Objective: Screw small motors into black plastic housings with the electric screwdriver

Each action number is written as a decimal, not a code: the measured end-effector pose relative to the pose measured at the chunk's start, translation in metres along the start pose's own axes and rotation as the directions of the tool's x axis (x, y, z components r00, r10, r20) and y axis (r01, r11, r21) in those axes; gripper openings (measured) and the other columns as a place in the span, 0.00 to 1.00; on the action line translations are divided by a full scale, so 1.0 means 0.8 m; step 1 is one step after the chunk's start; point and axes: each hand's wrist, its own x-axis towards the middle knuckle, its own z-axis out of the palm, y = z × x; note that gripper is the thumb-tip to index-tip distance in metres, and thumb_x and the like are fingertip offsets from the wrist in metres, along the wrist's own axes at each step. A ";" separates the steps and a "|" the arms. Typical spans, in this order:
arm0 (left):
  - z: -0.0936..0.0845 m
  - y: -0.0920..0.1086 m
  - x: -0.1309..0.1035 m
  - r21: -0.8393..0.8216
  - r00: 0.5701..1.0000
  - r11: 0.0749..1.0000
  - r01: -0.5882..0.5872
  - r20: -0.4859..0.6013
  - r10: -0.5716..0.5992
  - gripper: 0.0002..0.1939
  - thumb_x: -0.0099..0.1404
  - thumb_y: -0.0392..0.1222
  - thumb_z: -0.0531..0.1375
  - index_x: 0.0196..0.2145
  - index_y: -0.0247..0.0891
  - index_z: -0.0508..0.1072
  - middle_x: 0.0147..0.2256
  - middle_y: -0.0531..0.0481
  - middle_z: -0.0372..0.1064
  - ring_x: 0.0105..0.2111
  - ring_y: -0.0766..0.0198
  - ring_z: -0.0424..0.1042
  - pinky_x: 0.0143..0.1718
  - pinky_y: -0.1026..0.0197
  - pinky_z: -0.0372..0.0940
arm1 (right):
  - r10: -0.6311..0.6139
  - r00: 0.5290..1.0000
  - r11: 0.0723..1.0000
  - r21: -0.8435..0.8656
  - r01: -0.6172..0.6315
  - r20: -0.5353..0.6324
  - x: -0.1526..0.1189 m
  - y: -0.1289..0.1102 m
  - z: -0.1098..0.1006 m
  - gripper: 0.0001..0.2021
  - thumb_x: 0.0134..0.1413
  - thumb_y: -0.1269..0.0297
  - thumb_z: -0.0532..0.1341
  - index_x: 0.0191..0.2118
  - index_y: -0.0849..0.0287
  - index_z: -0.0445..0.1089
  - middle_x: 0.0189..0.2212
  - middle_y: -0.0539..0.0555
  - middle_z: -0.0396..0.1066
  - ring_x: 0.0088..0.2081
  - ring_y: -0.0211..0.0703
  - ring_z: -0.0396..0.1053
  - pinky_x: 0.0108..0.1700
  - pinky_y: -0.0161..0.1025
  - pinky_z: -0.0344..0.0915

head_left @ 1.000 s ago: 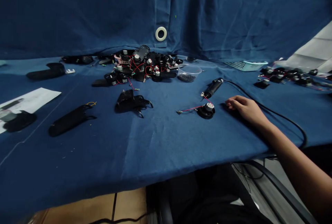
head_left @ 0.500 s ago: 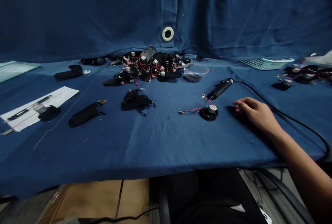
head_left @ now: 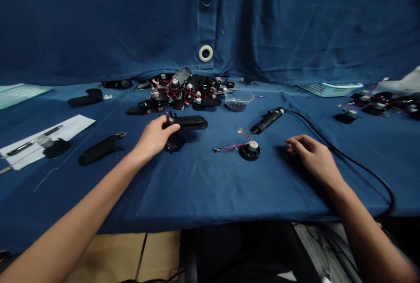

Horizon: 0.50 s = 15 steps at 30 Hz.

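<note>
My left hand [head_left: 156,135] is closed, with thumb and fingers pinching a long black plastic casing [head_left: 193,122]. Just below the casing, another black plastic part [head_left: 175,142] shows partly, the rest covered by the hand. My right hand [head_left: 310,154] rests on the cloth, fingers loosely curled, thumb a little apart from them, and nothing visible in them. Nearest to it on the left is a small motor in a round black housing [head_left: 250,151], with red wires trailing. Behind that lies a black corded electric screwdriver [head_left: 268,120], its tip close to the wires.
A pile of motors, wires and black parts [head_left: 183,92] sits at the back beside a clear bowl of small dark pieces [head_left: 238,100]. At left are a black casing [head_left: 100,149] and paper [head_left: 77,127] with a pen. The screwdriver's cable [head_left: 354,154] loops around my right hand.
My left hand has come into view from the lower left and now grips a long black casing. My right hand stays resting near the motor. The view has shifted slightly.
</note>
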 end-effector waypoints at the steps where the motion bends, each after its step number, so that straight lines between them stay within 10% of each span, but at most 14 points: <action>1: 0.013 0.003 0.010 0.079 0.999 0.997 -0.010 0.035 0.007 0.11 0.66 0.48 0.58 0.38 0.36 0.71 0.36 0.47 0.71 0.39 0.54 0.70 0.42 0.54 0.63 | -0.003 1.000 1.000 0.003 0.003 0.003 0.000 0.001 0.000 0.19 0.50 0.45 0.58 0.36 0.57 0.70 0.31 0.55 0.74 0.32 0.45 0.71 0.39 0.42 0.67; 7: 0.050 0.010 0.009 0.444 0.989 0.896 -0.025 -0.117 0.086 0.27 0.69 0.57 0.50 0.59 0.40 0.61 0.54 0.34 0.62 0.56 0.40 0.61 0.52 0.36 0.55 | -0.016 0.999 1.000 0.017 0.016 0.033 -0.003 0.001 -0.001 0.18 0.52 0.46 0.58 0.36 0.57 0.69 0.31 0.55 0.73 0.33 0.44 0.72 0.39 0.41 0.68; 15: -0.026 -0.040 -0.078 0.398 0.982 0.916 0.036 -0.186 0.042 0.33 0.71 0.59 0.42 0.65 0.38 0.54 0.64 0.36 0.53 0.65 0.47 0.52 0.63 0.40 0.47 | -0.019 0.999 1.000 -0.019 0.020 0.042 -0.001 0.001 0.001 0.16 0.53 0.48 0.57 0.36 0.56 0.69 0.31 0.55 0.74 0.34 0.46 0.72 0.41 0.44 0.67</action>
